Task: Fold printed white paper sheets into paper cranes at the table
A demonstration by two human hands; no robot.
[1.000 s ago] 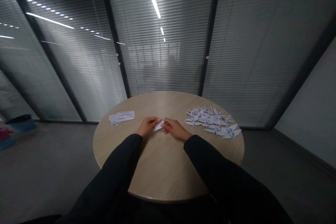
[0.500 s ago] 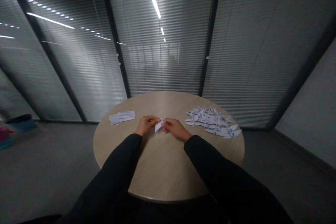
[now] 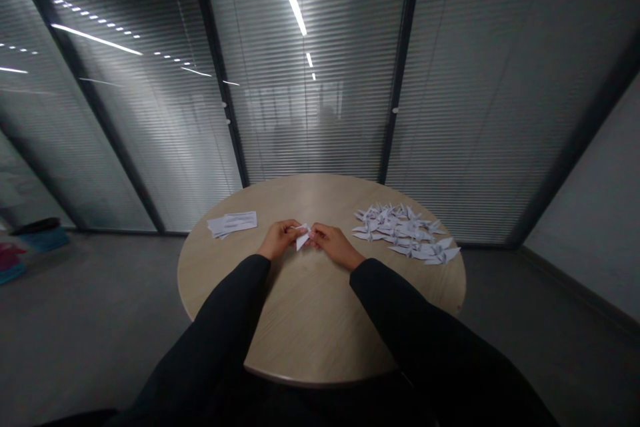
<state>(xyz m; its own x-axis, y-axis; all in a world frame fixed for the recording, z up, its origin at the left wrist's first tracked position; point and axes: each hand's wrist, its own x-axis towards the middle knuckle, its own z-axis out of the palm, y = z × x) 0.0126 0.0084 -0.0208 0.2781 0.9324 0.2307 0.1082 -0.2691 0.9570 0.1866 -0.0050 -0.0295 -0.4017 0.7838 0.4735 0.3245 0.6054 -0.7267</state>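
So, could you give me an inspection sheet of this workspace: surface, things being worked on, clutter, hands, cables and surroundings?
Surface: round, wood-look table.
Job's things: a small folded white paper between the hands; flat slips stacked unevenly at left, the top one marked; a pile of pointed folded pieces at right, too jumbled to count.
Clutter: a blue tub on the floor at far left, and a red thing by the picture's edge, too blurred to name.
Hands: left hand and right hand both pinch the paper.
Cables: nothing seen.
Surroundings: blinds ahead, grey floor.
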